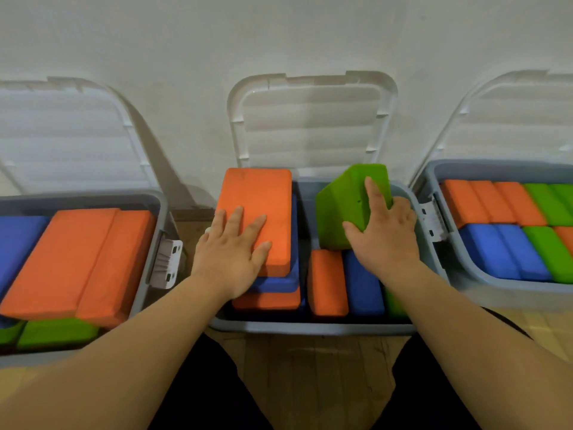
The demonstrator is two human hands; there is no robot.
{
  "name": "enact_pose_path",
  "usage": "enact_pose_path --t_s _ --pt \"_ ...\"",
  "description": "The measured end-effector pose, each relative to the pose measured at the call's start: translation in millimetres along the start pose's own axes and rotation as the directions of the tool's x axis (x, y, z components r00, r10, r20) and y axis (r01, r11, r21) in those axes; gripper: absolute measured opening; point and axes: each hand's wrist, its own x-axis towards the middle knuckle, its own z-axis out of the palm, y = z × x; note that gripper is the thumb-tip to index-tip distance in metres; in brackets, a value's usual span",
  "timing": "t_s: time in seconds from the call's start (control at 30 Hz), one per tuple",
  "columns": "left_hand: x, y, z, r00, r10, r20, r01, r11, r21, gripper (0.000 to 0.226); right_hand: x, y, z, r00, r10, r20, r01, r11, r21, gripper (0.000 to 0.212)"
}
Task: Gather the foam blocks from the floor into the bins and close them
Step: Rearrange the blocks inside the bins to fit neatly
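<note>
Three grey bins stand open against the wall, their white lids leaning back. In the middle bin [310, 328], my left hand [231, 254] lies flat with straight fingers on an orange foam block [263, 200] that tops a stack of blue and orange blocks. My right hand [383, 231] grips a tilted green foam block [344, 201] above the bin's right half, thumb on its near face and index finger stretched up its side. Below it stand an orange block [327, 282] and a blue block [362, 287] on edge.
The left bin [148, 200] holds large orange blocks [77, 262] with blue and green ones. The right bin [465, 268] is packed with orange, blue and green blocks. White latches [166, 263] hang on the bin sides. Wooden floor [310, 367] lies in front, between my knees.
</note>
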Motion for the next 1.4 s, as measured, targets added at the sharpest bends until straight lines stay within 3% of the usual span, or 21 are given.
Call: enact_pose_path --t_s 0.13,0.3,0.57,0.67,0.77,1.03,1.1,1.17,1.2,1.27,1.33,1.4 --pt "-1.0 5.1 3.8 0.999 -0.006 -0.035 0.006 1.000 0.008 0.066 11.1 7.7 -9.1 0.998 0.063 0.032 -0.063 0.998 0.003 0.094" --pt "-1.9 -0.6 6.5 0.999 -0.026 -0.035 0.026 1.000 -0.002 0.070 36.5 -5.1 -2.6 0.998 0.036 0.048 -0.028 0.988 -0.153 0.090" --pt "0.3 8.1 7.4 0.998 -0.032 -0.053 0.034 0.999 0.025 0.074 69.1 12.2 57.3 0.959 0.123 0.255 -0.064 0.971 -0.229 0.084" --pt "0.8 6.7 8.9 0.997 -0.042 -0.066 0.044 0.999 0.024 0.073 70.1 27.8 85.8 0.920 0.121 0.372 -0.023 0.966 -0.258 0.092" --pt "3.7 6.7 11.9 0.995 -0.043 -0.090 0.046 0.998 0.039 0.072 70.6 43.1 112.9 0.908 0.141 0.395 -0.034 0.963 -0.266 0.101" --pt "8.9 5.3 11.1 0.997 -0.063 -0.054 0.066 0.997 0.047 0.071 84.7 44.0 112.3 0.835 0.169 0.524 -0.029 0.964 -0.265 0.107" --pt "10.3 5.8 8.4 0.996 -0.091 0.000 0.091 0.996 0.008 0.069 88.2 43.9 103.5 0.807 0.180 0.563 -0.063 0.973 -0.221 0.105" --pt "9.9 3.5 5.0 0.995 -0.091 0.036 0.092 0.995 -0.027 0.070 85.6 40.3 94.4 0.851 0.122 0.510 -0.110 0.992 -0.054 0.092" --pt "8.1 1.7 3.4 0.995 -0.086 0.042 0.088 0.995 -0.038 0.071 79.0 35.3 86.4 0.888 0.077 0.454 -0.150 0.981 0.127 0.080" --pt "3.6 0.5 -0.5 0.996 -0.075 0.050 0.079 0.994 -0.071 0.073 50.0 13.3 66.0 0.921 -0.006 0.390 -0.215 0.826 0.520 0.052" --pt "2.0 4.6 -3.8 0.996 -0.074 0.047 0.080 0.989 -0.126 0.075 18.3 -10.4 51.3 0.859 -0.147 0.490 -0.260 0.700 0.665 0.042" --pt "1.7 12.9 -9.4 0.994 -0.110 -0.015 0.103 0.962 -0.253 0.076 -7.1 -27.2 46.0 0.760 -0.305 0.575 -0.274 0.652 0.707 0.058"
